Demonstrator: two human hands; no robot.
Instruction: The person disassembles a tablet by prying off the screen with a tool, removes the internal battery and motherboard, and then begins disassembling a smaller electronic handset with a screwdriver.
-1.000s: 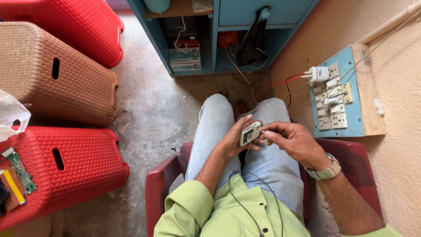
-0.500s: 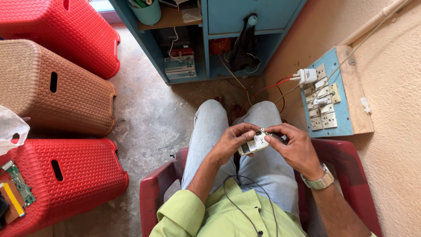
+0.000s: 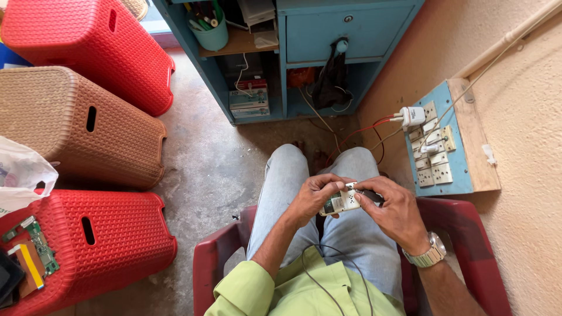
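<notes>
green-and-white boxes stacked in blue cabinet

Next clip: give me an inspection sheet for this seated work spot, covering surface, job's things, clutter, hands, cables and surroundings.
Surface: no bench; work is held over the lap, on a dark red plastic chair.
Job's things: small white handheld device with a dark part at its right end.
Clutter: green circuit board on the near red woven-pattern stool; white plastic bag.
Hands: left hand and right hand both grip the device.
Cables: thin dark cord over the green shirt; red wires to the blue wall socket board.
Surroundings: blue wooden cabinet, brown stool, concrete floor.
</notes>
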